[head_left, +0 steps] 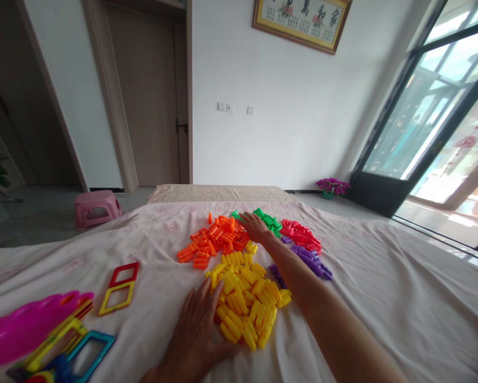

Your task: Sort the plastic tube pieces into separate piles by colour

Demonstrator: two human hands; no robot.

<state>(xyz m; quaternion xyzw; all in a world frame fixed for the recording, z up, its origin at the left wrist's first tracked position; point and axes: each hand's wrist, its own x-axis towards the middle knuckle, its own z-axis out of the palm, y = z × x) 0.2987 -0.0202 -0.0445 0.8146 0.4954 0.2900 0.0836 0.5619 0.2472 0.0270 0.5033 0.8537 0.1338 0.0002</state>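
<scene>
The yellow pieces (pixel 241 300) and orange pieces (pixel 219 234) look like smooth, lightly shiny plastic; the magenta item (pixel 19 330), glossier plastic. The cloth (pixel 382 298) is matt, soft-looking and creased. The door (pixel 143 96) resembles smooth matt wood.

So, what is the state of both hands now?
Left hand: open, beside the yellow pieces.
Right hand: by the green pieces; grip cannot be told.

I see the magenta dish (pixel 23 327) cut off at left, the wall picture (pixel 303 25) cut off above, and purple pieces (pixel 310 259) partly hidden behind the right forearm (pixel 303 290).
</scene>
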